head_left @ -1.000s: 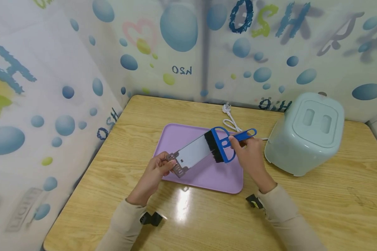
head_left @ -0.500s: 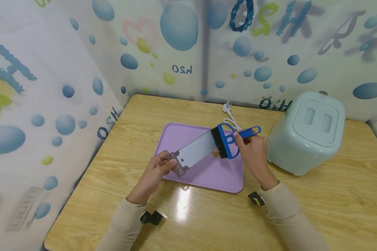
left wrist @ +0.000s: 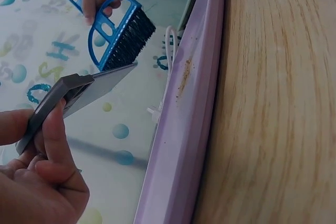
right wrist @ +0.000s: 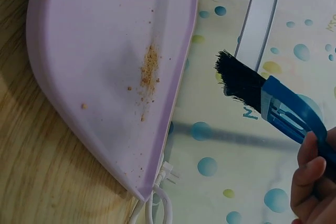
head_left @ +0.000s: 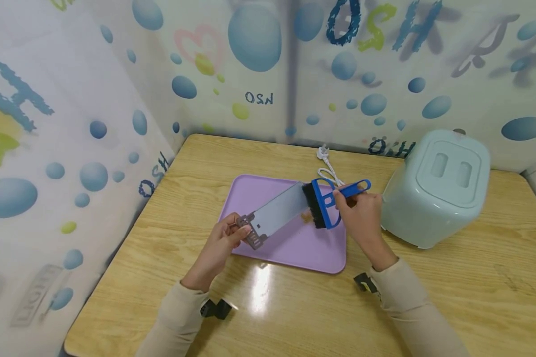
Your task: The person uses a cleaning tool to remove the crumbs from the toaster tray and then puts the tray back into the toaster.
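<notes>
My left hand (head_left: 219,245) pinches the grey slotted end of a flat metal crumb tray (head_left: 279,213), thumb on top and fingers beneath. The crumb tray slants above a purple tray (head_left: 250,186). My right hand (head_left: 362,220) grips the handle of a blue brush (head_left: 328,201) with black bristles. Those bristles (left wrist: 131,40) are at the crumb tray's far end in the left wrist view. Brown crumbs (right wrist: 149,69) lie in a small heap on the purple tray, with a few scattered around; the head view shows them partly behind the brush.
A pale green toaster (head_left: 433,193) with a closed lid stands to the right on the wooden table (head_left: 295,317). Its white cord and plug (head_left: 323,156) lie behind the purple tray. A patterned wall (head_left: 259,114) rises along the table's back.
The brush has moved right along the crumb tray to its far end. Crumbs hidden in the oldest frame now show on the purple tray. My left hand has barely moved.
</notes>
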A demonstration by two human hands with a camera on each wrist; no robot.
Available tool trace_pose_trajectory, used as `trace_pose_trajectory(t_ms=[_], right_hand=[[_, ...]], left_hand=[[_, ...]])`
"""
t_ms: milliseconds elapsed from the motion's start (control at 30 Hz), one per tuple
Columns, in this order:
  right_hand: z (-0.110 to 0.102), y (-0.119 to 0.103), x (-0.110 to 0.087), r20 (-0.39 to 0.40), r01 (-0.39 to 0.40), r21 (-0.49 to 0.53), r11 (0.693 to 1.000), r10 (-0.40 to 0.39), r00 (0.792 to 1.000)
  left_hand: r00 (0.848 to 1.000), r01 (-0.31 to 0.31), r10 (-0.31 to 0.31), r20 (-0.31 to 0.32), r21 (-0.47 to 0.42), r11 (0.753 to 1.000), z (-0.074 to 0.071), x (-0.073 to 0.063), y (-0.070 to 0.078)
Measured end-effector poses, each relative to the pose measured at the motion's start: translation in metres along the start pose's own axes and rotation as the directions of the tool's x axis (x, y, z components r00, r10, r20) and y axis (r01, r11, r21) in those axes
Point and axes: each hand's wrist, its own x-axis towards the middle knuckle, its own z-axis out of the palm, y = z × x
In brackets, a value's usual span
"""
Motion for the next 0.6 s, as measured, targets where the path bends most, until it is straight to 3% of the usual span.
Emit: trace_pose_trajectory(t_ms=[267, 600], right_hand=[[-0.0009, 0.0036, -0.0032, 0.02, -0.012, -0.026, 1.0, 0.013, 1.0], [-0.001, 0.0088, -0.0051, 0.009, 0.036, -0.045, 0.998, -0.036, 0.999]], left_hand=[[1.0, -0.003, 0.004, -0.031, 0.014, 1.0, -0.0006, 0.0017, 0.0001], [0.998, -0.011, 0.012, -0.058, 0.004, 1.0, -0.0011, 0.0027, -0.0011]])
